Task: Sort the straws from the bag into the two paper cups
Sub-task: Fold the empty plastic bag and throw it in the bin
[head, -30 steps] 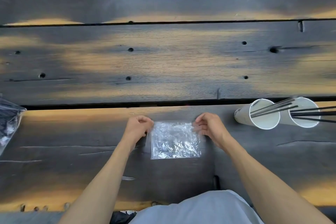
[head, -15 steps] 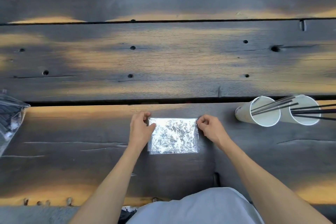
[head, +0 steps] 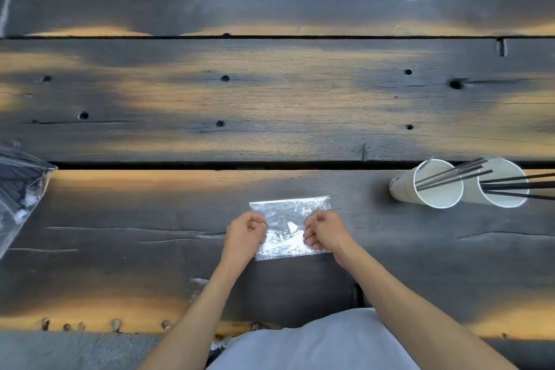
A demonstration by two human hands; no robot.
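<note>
Both hands curled on small clear bag (head: 288,225) near table's (head: 270,99) near edge: left hand (head: 244,233) pinching left side, right hand (head: 326,231) right side | crinkled glossy film, flat, long axis left–right | black thin straws (head: 450,176) in two white paper cups (head: 438,186) toward right edge, nearer right hand | second bag (head: 18,186) at left edge

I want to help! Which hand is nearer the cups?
The right hand. Both hands rest on the small bag, but the cups stand off to its side; the left hand would have to cross over.
</note>
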